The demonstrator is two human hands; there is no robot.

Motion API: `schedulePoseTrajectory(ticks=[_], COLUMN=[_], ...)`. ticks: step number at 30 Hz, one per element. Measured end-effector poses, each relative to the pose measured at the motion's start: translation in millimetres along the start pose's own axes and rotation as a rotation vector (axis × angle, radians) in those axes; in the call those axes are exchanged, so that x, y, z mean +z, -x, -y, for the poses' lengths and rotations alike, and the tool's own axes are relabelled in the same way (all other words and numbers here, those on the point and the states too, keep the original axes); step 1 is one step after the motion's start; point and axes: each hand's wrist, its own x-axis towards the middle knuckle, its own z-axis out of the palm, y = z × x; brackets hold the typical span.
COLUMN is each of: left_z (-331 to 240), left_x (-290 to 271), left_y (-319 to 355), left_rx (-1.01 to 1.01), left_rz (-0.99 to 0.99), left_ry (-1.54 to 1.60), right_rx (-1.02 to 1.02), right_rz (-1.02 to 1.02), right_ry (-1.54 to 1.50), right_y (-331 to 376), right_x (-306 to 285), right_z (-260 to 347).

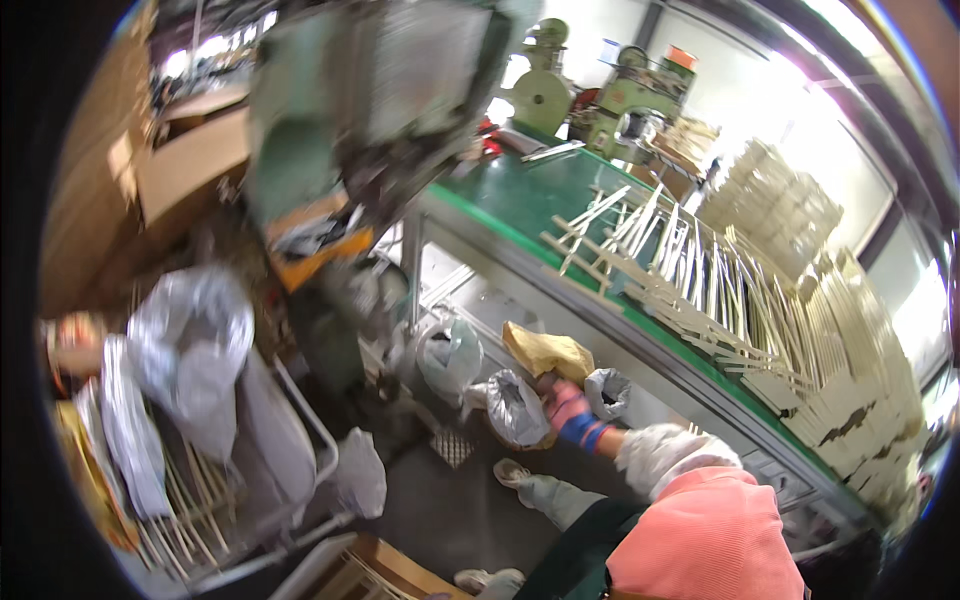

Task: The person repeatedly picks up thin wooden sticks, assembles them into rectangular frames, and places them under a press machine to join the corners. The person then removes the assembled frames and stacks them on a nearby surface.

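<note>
Fingers (pixel 558 399), right hand (pixel 572 413): pink glove with blue bands, blurred; I cannot tell how far they are spread or whether they grip anything. Yellow sack (pixel 550 353): below the counter's edge, just beyond the hand. Silver-grey bag (pixel 514 404): open-mouthed, just left of the hand. Small grey bag (pixel 604 388): open, just right. Counter (pixel 490 196): green-topped, bearing pale slender strips (pixel 712 285). At my left, a cart (pixel 275 430) with a translucent plastic bag (pixel 190 345).
</note>
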Motion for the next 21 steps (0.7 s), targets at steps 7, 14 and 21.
schedulePoseTrajectory(ticks=[7, 14, 21], left_z=[-75, -189, -221], left_x=[-304, -568, -614], left_y=[-239, -457, -562], left_rx=[-0.039, 0.251, 0.298], left_rz=[-0.183, -0.598, -0.559], left_ry=[0.244, 0.345, 0.339], right_rx=[0.206, 0.146, -0.042], right_rz=[-0.212, 0.27, -0.199], right_ry=[0.756, 0.741, 0.392], right_y=[-211, -306, -352], right_x=[-228, -247, -235], right_z=[-101, -160, -159])
